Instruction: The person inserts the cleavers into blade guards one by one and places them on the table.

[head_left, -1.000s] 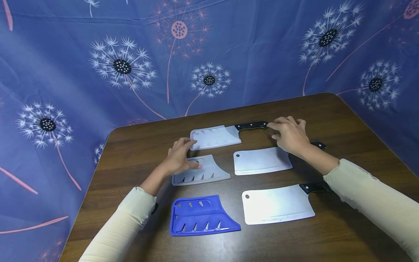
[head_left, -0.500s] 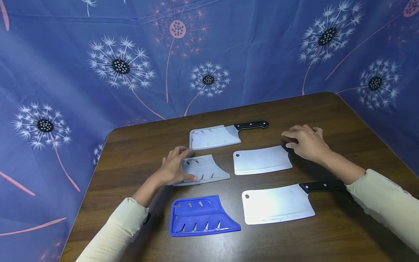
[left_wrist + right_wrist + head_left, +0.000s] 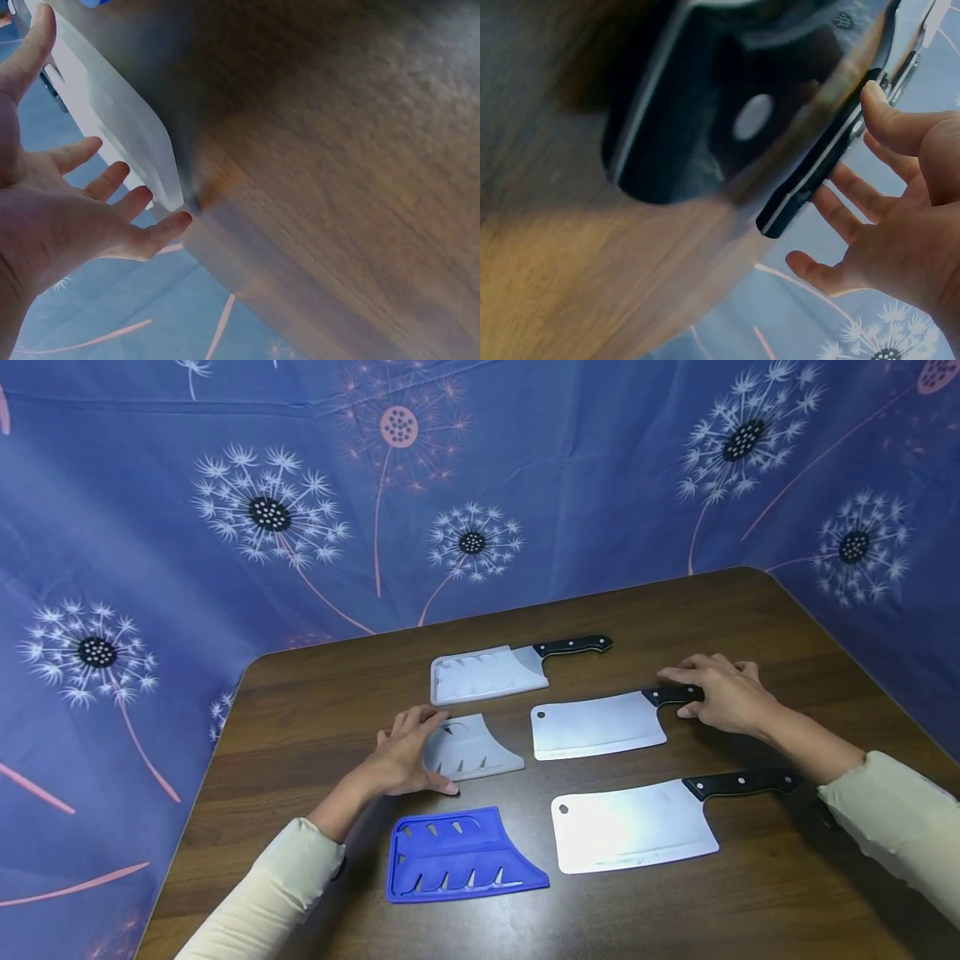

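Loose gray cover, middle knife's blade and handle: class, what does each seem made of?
Gray cover: probably molded plastic, low-gloss, evenly colored and crisply formed. Blade: likely steel, smooth, with a silvery sheen. Handle: perhaps plastic, smooth and evenly black.

Through my head feed I see a brown wood-grain worktop (image 3: 300, 727) with rounded far corners and a bright sheen near me. Beyond it and along both sides I see a creased blue cloth (image 3: 585, 527), printed with white dandelions (image 3: 268, 514), dark-centred, and pink ones.
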`<state>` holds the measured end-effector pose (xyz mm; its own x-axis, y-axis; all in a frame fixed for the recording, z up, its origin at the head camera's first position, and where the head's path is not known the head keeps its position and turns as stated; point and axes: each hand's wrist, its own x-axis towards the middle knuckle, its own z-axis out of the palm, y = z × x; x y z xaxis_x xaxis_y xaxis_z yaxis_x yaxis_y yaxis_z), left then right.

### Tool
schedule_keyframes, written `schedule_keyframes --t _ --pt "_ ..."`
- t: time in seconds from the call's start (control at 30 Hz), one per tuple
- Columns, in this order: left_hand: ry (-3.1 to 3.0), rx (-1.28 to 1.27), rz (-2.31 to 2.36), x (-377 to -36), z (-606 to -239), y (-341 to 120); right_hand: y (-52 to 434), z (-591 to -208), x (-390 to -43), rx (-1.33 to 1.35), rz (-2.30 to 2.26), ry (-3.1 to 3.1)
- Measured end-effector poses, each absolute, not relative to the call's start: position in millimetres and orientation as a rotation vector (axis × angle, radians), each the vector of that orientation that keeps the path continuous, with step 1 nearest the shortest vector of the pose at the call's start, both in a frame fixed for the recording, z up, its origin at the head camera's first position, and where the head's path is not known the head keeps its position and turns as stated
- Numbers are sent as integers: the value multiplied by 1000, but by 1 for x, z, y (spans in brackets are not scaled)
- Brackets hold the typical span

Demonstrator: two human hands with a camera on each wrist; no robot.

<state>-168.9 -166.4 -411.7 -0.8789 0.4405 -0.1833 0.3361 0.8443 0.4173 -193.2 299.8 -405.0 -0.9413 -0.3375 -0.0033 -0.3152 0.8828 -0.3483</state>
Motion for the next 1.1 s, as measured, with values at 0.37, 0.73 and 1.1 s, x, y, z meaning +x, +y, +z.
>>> schedule_keyframes --t 0.37,0.73,1.1 --pt "2757 617 475 -170 -410 -162 300 -412 -200 -580 -477 3003" --pt "2736 569 427 -172 -410 -158 298 -416 -200 -637 -431 3057" --pt "2739 564 468 -171 -407 -158 296 -418 -199 -642 -463 3060"
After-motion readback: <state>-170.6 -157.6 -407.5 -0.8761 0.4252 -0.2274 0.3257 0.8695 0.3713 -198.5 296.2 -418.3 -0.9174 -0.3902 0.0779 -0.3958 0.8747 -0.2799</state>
